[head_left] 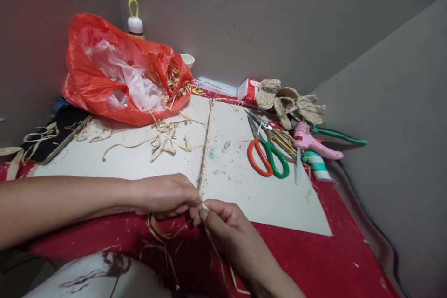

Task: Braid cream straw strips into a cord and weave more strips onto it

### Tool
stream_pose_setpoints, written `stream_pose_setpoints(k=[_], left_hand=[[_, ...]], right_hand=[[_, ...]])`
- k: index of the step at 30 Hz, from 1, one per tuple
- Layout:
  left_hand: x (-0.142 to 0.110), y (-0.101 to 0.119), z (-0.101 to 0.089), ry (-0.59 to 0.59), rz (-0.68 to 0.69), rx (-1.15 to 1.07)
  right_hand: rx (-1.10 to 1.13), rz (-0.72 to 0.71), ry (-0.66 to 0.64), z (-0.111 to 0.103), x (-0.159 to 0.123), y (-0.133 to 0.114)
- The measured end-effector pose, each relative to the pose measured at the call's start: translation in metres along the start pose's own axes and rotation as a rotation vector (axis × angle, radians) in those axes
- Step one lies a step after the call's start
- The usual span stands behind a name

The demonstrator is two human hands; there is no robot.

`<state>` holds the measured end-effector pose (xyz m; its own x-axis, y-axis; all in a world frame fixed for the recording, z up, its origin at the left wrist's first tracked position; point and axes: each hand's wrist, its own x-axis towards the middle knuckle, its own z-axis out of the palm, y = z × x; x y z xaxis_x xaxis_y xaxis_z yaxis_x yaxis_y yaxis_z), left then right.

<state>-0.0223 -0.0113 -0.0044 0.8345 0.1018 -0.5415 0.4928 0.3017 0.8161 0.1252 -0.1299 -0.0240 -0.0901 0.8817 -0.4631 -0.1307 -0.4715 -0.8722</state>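
Your left hand (pixel 171 194) and right hand (pixel 226 223) are closed, both pinching the near end of the straw braid (pixel 206 149), just below the middle of the frame. The braid runs up from there over the white board (pixel 226 195). Loose straw strips (pixel 169 259) hang at the bottom. 1 red bag (pixel 84 84) sits at the upper left; scissors (pixel 263 144) lie right of the middle.

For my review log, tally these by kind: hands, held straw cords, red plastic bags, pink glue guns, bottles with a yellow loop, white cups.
Hands: 2 (left hand, right hand)
Held straw cord: 1
Red plastic bag: 1
Pink glue gun: 1
Bottle with a yellow loop: 1
White cup: 1
Total: 7
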Motion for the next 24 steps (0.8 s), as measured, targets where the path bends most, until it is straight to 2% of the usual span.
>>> stream_pose_setpoints(k=[5, 10, 16, 24], left_hand=[[0.001, 0.000, 0.001, -0.012, -0.003, -0.134], [0.001, 0.000, 0.001, -0.004, -0.032, -0.151], [-0.001, 0.002, 0.005, 0.131, 0.029, 0.069], [-0.001, -0.004, 0.011, 0.189, 0.120, 0.272]], right_hand=[[-0.089, -0.031, 0.023, -0.001, -0.002, 0.001], [-0.137, -0.030, 0.025, 0.001, -0.002, -0.002], [-0.231, -0.051, 0.095, 0.006, -0.004, -0.003], [-0.392, -0.076, 0.152, -0.001, -0.012, -0.003]])
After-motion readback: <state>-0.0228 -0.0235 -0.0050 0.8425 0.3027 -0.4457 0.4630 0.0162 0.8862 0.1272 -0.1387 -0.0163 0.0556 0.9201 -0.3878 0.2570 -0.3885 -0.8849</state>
